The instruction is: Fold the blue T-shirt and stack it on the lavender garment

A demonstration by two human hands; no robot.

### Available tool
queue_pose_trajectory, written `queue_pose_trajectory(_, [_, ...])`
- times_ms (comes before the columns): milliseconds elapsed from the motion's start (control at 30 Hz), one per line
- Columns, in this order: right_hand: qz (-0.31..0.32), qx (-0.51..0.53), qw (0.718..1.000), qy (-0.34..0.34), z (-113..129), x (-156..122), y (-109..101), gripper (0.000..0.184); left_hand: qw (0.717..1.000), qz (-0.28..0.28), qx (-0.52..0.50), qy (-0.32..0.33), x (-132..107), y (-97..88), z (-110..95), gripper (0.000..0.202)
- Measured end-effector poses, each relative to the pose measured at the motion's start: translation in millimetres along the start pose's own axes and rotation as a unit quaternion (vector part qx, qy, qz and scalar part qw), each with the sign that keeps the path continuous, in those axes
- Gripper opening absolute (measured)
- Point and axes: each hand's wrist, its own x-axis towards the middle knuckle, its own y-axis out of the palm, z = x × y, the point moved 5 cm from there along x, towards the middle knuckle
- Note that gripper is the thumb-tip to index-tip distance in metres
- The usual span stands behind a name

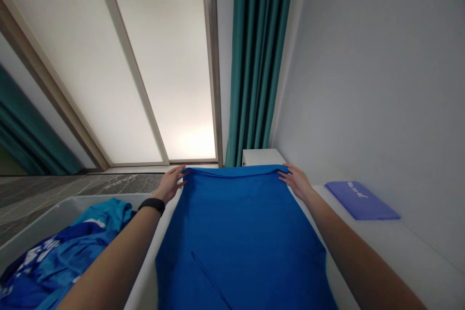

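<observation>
A plain blue garment (243, 232) is spread out flat in front of me, its near end running out of the picture. My left hand (170, 184) pinches the far left corner of its edge. At the far right corner, my right hand (296, 181) pinches the same edge, which is stretched straight and slightly turned over between them. A thin dark cord (210, 278) lies across the lower part of the cloth. On my left wrist sits a black band (152, 205).
To the left, a white tub (119, 197) holds rumpled blue clothes (76, 247). A folded purple cloth (363, 201) with white lettering lies on the white surface (410, 247) by the right wall. Beyond stand a small white cabinet (262, 157), a teal curtain (257, 58) and frosted sliding doors (174, 72).
</observation>
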Motion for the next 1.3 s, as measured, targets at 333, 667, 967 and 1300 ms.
queue_pose_trajectory(333, [-0.003,0.011,1.0,-0.009,-12,4,5,0.029,0.999,0.001,0.03,0.023,7,0.3,-4,0.032])
queue_pose_trajectory(667, [-0.063,-0.029,0.997,-0.038,-21,7,-4,0.024,0.991,-0.001,0.113,0.064,7,-5.9,-1,0.041])
queue_pose_trajectory(967, [-0.099,-0.147,0.981,-0.083,-30,-6,-4,0.018,0.966,-0.027,0.185,0.179,5,-0.7,-17,0.031])
queue_pose_trajectory(1300, [-0.097,-0.397,0.902,-0.142,-17,-42,-24,0.019,0.945,-0.043,0.257,0.198,-34,-7.0,-8,0.021])
